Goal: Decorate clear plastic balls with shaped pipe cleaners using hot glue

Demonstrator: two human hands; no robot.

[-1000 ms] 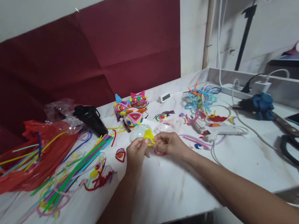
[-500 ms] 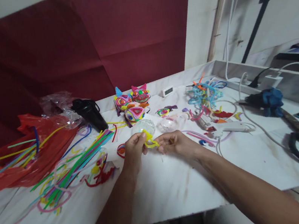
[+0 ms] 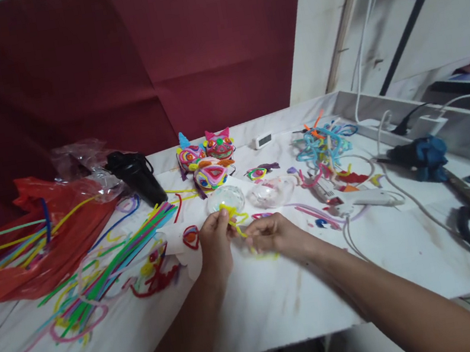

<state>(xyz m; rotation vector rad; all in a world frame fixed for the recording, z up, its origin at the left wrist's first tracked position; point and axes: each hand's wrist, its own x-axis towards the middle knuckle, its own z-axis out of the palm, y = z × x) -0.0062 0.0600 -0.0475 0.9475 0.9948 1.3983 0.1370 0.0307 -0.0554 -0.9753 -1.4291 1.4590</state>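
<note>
Yellow pipe cleaner [image 3: 238, 218], fuzzy, loosely looped and bent, is pinched in both hands' grip [image 3: 236, 231].

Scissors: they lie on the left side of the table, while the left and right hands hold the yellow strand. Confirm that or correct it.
Wrong side: the scissors lie on the right side of the table, as the head view shows. The rest stands: the left hand and right hand hold the yellow strand.
</note>
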